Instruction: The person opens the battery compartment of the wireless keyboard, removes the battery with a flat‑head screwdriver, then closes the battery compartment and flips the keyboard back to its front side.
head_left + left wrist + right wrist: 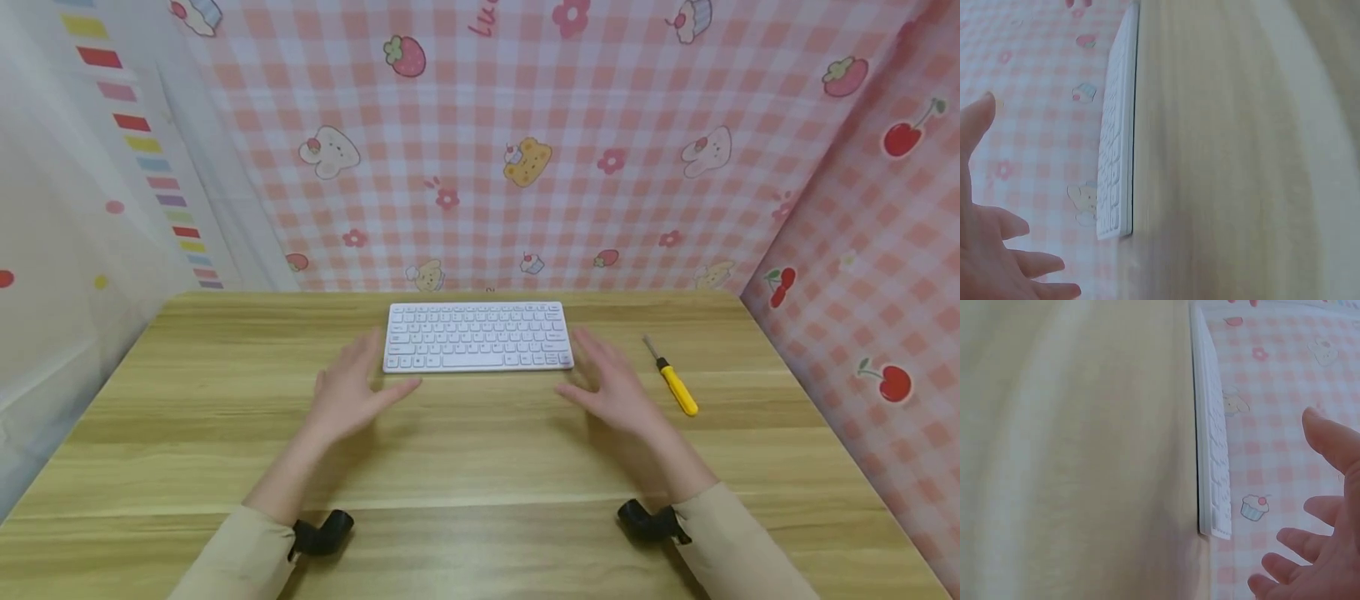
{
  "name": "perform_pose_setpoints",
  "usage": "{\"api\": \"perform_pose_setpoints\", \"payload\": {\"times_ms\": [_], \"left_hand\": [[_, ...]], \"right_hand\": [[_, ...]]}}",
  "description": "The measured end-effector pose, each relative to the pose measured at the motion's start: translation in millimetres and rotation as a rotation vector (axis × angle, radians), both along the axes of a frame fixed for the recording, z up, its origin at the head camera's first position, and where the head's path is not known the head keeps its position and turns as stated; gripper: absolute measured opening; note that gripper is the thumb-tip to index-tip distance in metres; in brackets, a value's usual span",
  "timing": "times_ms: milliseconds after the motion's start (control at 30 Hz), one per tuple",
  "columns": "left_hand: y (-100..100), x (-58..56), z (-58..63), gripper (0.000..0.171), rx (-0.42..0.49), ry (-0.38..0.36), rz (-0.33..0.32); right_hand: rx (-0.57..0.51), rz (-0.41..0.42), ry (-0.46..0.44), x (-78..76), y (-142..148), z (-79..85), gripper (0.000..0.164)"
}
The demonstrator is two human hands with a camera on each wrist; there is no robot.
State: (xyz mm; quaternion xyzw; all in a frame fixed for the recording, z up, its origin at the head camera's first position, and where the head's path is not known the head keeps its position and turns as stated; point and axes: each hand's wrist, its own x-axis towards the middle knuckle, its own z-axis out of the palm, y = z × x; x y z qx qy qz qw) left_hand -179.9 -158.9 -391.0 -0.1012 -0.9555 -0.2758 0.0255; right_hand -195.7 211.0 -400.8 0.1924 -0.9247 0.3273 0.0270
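A white keyboard (480, 337) lies flat near the far edge of the wooden table. My left hand (347, 392) hovers by its left end, thumb pointing inward and fingers extended. On the opposite side, my right hand (611, 387) is held by the keyboard's right end in a mirrored pose. Both wrist views show the keyboard (1116, 137) edge-on, with a gap between it and the spread fingers. Neither hand holds anything. To the right of the right hand lies a screwdriver (678, 390) with a yellow handle and a thin metal shaft.
The wooden table (480, 467) spreads toward me. Behind it hangs a pink checked cloth (480, 225), with a similar cloth (885, 275) along the right side and a whitish curtain (67, 208) on the left. Each wrist wears a black camera mount (322, 533).
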Motion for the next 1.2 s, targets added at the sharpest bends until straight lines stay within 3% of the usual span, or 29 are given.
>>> {"api": "perform_pose_setpoints", "payload": {"times_ms": [133,367,800,1200], "left_hand": [[-5.2,-8.7,-2.0,0.104,0.081,0.017,-0.021],[-13.0,-23.0,-12.6,0.103,0.270,-0.071,-0.020],[-18.7,-41.5,-29.6,0.098,0.429,-0.112,-0.005],[-21.8,-55.3,-36.0,0.094,0.494,-0.142,-0.035]], "right_hand": [[-0.054,-0.035,-0.054,-10.3,1.9,2.6,0.086],[-0.178,-0.052,-0.130,-24.3,7.1,-0.1,0.083],[-0.221,-0.059,-0.222,-48.3,14.5,-19.6,0.082],[-0.260,-0.028,-0.271,-65.4,9.2,-27.8,0.078]]}}
